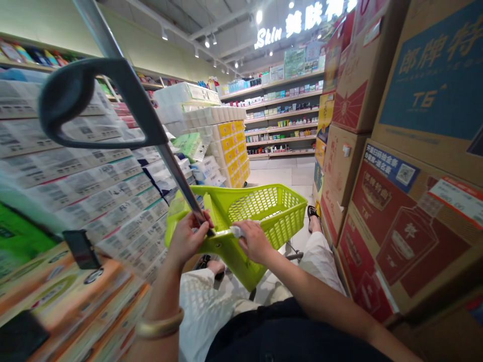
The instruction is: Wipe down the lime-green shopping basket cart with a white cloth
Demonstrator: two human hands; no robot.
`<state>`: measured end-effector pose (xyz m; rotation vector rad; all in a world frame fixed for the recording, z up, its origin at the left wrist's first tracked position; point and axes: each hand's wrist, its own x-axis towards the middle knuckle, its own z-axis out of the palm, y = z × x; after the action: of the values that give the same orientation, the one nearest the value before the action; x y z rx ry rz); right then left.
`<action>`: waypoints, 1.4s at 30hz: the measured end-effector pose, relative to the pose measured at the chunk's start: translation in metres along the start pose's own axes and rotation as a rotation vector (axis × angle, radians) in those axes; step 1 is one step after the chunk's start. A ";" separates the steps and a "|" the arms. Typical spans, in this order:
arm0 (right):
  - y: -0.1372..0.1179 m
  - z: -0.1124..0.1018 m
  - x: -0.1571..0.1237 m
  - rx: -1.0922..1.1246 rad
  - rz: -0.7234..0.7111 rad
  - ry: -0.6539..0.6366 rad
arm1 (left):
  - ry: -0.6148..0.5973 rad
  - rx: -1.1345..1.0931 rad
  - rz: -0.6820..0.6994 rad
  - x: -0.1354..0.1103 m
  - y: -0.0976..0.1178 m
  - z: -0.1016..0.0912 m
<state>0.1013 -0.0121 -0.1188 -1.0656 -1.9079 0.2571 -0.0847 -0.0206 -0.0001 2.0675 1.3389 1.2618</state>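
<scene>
A lime-green rolling shopping basket (271,201) with perforated walls stands on the floor between my legs. From its near edge a metal pole (177,171) slants up and left, topped by a dark grey loop handle (132,100). My left hand (189,237) is closed around the lower end of the pole, where it meets the basket. Against the near rim, my right hand (254,241) presses a crumpled white tissue (238,230), its fingers partly hiding it. The visible part of the basket's inside holds nothing.
Stacked cartons (411,231) rise close on my right. Packs of tissue paper (83,151) are piled at the left, with a dark phone-like object (81,249) on orange packs (109,281). Ahead, tiled floor (281,173) leads to stocked shelves (283,110).
</scene>
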 end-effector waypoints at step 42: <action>-0.003 0.002 -0.002 0.043 -0.021 0.041 | 0.419 0.434 0.252 -0.023 -0.006 0.068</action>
<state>0.0982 -0.0154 -0.1197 -1.0144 -1.8680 0.2621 -0.0346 -0.0278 -0.0512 2.4130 1.6963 1.7100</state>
